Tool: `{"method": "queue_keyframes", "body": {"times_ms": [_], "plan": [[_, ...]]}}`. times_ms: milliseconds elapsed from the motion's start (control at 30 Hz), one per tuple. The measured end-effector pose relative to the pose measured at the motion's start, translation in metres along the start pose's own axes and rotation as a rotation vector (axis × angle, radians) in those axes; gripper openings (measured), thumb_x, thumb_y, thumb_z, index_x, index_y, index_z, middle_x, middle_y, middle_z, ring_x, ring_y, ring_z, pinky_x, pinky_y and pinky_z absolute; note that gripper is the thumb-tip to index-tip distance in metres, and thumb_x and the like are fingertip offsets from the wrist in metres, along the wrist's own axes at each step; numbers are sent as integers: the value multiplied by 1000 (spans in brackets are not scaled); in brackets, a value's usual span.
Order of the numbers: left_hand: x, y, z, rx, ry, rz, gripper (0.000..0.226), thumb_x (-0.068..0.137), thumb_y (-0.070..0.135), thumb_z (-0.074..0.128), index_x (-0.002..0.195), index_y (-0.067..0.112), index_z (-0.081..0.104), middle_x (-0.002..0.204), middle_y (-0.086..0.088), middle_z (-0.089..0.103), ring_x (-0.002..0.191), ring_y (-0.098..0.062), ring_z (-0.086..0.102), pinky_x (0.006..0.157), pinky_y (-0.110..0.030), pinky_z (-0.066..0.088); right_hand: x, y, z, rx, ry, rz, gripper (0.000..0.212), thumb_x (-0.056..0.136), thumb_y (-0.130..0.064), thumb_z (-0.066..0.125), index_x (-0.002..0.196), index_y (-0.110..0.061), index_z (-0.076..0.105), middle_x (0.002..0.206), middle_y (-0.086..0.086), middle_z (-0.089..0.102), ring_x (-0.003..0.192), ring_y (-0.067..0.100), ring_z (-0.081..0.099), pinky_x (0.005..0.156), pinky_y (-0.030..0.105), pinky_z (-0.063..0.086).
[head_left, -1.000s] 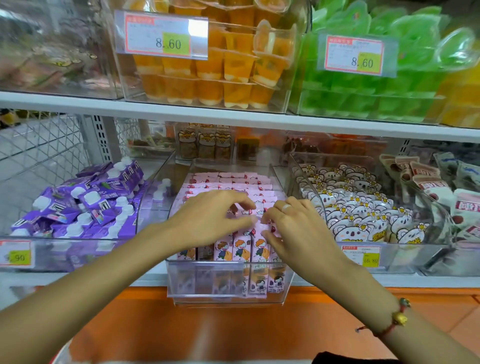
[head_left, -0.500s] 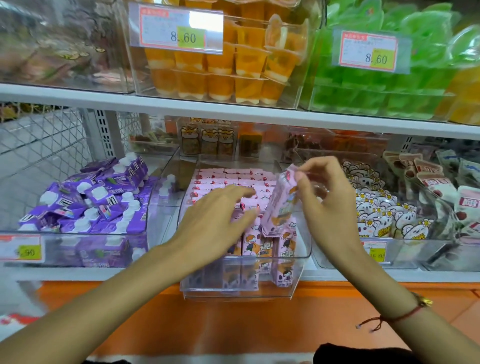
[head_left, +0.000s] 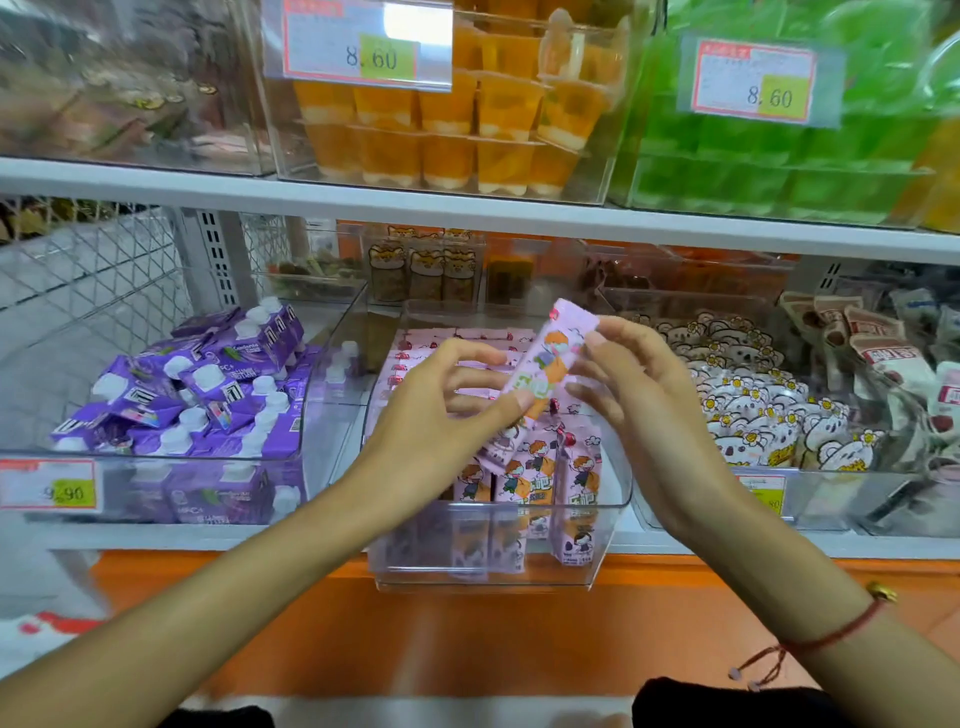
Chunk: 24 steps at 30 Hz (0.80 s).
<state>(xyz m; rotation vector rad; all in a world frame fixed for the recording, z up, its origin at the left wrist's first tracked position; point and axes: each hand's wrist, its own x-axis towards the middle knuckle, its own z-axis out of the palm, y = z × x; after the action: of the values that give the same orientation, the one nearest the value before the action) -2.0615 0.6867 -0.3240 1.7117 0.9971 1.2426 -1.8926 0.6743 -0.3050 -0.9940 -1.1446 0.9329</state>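
As the pink carton tilts, left fingers pinch low, right fingers pinch its top.

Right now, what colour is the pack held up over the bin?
Pale pink pack printed with an orange-haired cartoon figure; head view.

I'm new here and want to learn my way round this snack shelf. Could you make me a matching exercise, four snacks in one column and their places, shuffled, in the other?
Snacks
1. pink carton
2. purple pouches
3. orange jelly cups
4. bear-print packets

Places
A. on the upper shelf
B. in the bin left of the middle bin
C. in the bin right of the middle bin
D. held by the left hand and right hand

Pairs: 1-D, 2-B, 3-A, 4-C
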Motion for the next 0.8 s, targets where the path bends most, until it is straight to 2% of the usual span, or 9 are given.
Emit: {"method": "queue_keyframes", "body": {"times_ms": [67, 133, 233, 300, 400, 467, 567, 700, 800], "plan": [[1, -1, 3, -31, -23, -8, 20, 81, 35, 70, 97, 35, 58, 99, 12, 68, 84, 4, 67, 72, -10, 48, -1, -1, 2, 37, -117, 93, 11, 95, -22, 55, 101, -25, 62, 95, -10, 71, 90, 4, 66, 88, 28, 49], [0, -3, 5, 11, -24, 3, 14, 86, 32, 67, 95, 38, 57, 101, 17, 68, 92, 4, 65, 80, -16, 46, -4, -1, 3, -12, -188, 118, 17, 96, -25, 52, 104, -19, 66, 99, -4, 72, 90, 5, 65, 89, 29, 50], [-3, -7, 7, 167, 27, 59, 25, 81, 43, 72, 102, 41, 58, 112, 24, 60, 106, 5, 56, 89, -28, 47, -7, -1, 5, -68, -109, 97, 27, 95, -28, 54, 113, -10, 63, 92, -7, 71, 87, 2, 65, 84, 26, 54], [-6, -5, 9, 229, 73, 115, 38, 74, 48, 76, 106, 43, 56, 112, 26, 58, 100, 4, 56, 81, -23, 48, -7, 0, 7, -62, -59, 73, 30, 91, -28, 60, 115, -9, 61, 92, -4, 71, 85, 2, 65, 79, 24, 56], [-5, -2, 10, 169, 91, 127, 39, 76, 41, 76, 106, 44, 52, 101, 29, 60, 85, 0, 62, 69, -15, 48, -7, 0, 6, -102, -66, 54, 30, 86, -27, 67, 112, -14, 62, 107, 7, 69, 97, 9, 66, 92, 34, 53], [-3, -2, 9, 94, 69, 90, 36, 78, 37, 75, 104, 43, 50, 99, 29, 64, 84, 1, 65, 72, -14, 50, -6, 0, 4, -89, -115, 79, 30, 88, -22, 65, 117, -18, 61, 112, 5, 68, 103, 11, 65, 96, 35, 51], [-1, -4, 7, 102, 20, 90, 27, 83, 31, 71, 100, 40, 51, 104, 27, 66, 97, 5, 63, 84, -21, 50, -7, 1, 0, -92, -177, 73, 34, 89, -14, 64, 122, -19, 60, 111, 1, 70, 102, 11, 67, 89, 27, 53], [-3, -4, 5, 190, 69, 180, 31, 81, 30, 74, 105, 35, 57, 111, 23, 64, 113, 2, 56, 96, -36, 49, -12, 0, 0, -152, -159, -81, 35, 78, -2, 74, 107, -17, 63, 107, 0, 69, 100, 7, 66, 84, 19, 53], [-5, -1, 5, 198, 112, 238, 39, 73, 42, 74, 107, 29, 60, 108, 18, 66, 109, -2, 59, 96, -30, 48, -15, -2, 2, -135, -175, -143, 35, 73, 4, 76, 103, -6, 60, 101, 1, 69, 97, 7, 67, 85, 19, 54]]}}
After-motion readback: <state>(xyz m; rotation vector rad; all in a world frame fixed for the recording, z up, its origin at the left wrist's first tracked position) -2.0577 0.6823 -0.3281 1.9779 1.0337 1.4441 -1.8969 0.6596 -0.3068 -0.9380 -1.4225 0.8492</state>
